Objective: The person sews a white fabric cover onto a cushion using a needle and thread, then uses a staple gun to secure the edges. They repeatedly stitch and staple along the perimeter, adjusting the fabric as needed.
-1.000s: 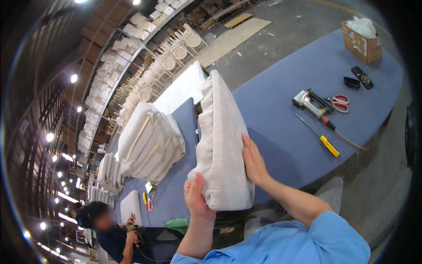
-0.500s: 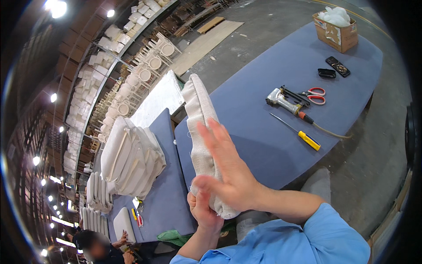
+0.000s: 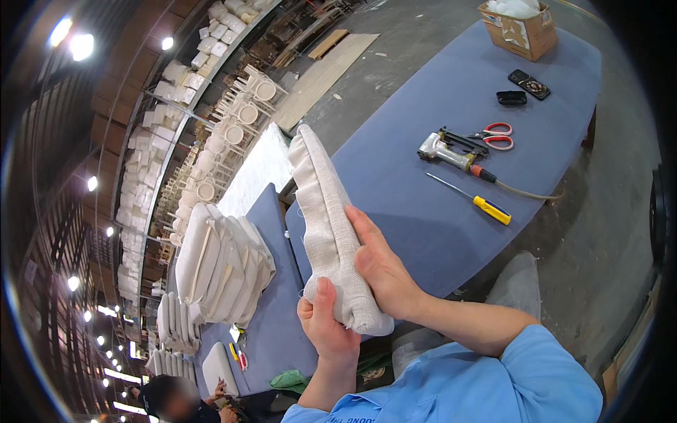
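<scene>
A beige fabric-covered seat cushion [image 3: 326, 204] is held up on edge in front of me, its raw, frayed fabric margin running along the left side. My left hand [image 3: 328, 324] grips its lower near corner, the thumb pressed upward on the fabric. Against the right side rests my right hand [image 3: 386, 271], fingers wrapped behind the cushion and thumb on its near edge. On the blue table to the right lie a staple gun [image 3: 451, 151] with a hose, a yellow-handled screwdriver [image 3: 469, 199] and red-handled scissors [image 3: 496, 136].
A cardboard box [image 3: 518, 32] with white stuffing, a phone [image 3: 529, 84] and a black case [image 3: 511, 98] sit at the table's far end. Stacked cushions [image 3: 222, 264] stand at left. A co-worker [image 3: 176, 398] handles a pad at lower left. Chair frames [image 3: 233, 134] line the background.
My right hand has come down from across the cushion's face and now grips its right side. The left thumb now shows on the fabric. The view has shifted slightly.
</scene>
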### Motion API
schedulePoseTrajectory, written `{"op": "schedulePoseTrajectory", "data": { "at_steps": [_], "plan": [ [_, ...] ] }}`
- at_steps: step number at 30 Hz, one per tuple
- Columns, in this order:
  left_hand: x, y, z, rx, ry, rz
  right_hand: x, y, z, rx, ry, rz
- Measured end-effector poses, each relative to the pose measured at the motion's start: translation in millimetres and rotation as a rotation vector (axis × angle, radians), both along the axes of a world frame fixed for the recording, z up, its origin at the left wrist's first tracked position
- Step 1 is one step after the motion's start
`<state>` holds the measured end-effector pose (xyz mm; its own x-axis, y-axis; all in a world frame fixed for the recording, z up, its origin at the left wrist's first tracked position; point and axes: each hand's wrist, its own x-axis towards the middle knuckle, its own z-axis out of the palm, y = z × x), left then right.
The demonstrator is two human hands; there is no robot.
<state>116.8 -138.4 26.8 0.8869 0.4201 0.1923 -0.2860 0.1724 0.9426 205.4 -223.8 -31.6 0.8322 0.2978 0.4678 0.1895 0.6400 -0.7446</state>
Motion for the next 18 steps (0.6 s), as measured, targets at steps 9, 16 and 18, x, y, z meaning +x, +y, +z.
{"op": "schedulePoseTrajectory", "data": {
  "at_steps": [9,16,18],
  "plan": [
    [-8.3,2.7,-18.6,-0.144,-0.062,-0.037,-10.8,-33.6,22.5,-0.322,-0.216,-0.008],
    [-4.0,2.3,-0.7,0.130,-0.045,0.063,-16.8,-27.7,-9.5,-0.030,-0.076,0.201],
    [-8.4,9.6,-6.8,0.285,-0.062,0.120,-27.6,-19.8,-23.9,-0.129,-0.204,0.093]
  ]
}}
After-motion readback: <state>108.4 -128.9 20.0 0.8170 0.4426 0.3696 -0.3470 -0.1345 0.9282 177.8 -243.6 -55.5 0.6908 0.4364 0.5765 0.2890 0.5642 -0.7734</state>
